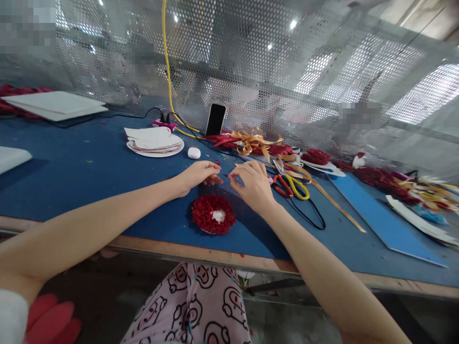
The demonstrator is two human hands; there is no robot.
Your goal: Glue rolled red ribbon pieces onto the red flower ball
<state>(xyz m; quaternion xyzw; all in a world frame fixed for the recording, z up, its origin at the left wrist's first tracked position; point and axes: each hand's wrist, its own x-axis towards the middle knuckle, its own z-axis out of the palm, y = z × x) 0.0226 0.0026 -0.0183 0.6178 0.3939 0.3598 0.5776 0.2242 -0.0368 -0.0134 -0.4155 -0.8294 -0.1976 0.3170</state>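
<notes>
My left hand (201, 175) hovers over the blue table, fingers curled together with thumb and fingertips meeting. Facing it across a small gap, my right hand (253, 184) has its thumb and forefinger pinched. A tiny dark red bit shows between the hands, too small to name, and I cannot tell which fingers hold it. Below them on the table lies a round, ruffled dark red rosette (201, 215) with a white centre. Close to the right hand's outer side are scissors (282, 185) with a red handle and another yellow-handled pair (298, 188).
A phone (215, 119) leans against the perforated metal screen (247, 71). Gold ribbon (253, 143) and red ribbon are heaped before it. White paper pieces (154, 143) and a small white case (194, 153) lie left. A blue board (383, 215) and a black cord loop (315, 220) lie right.
</notes>
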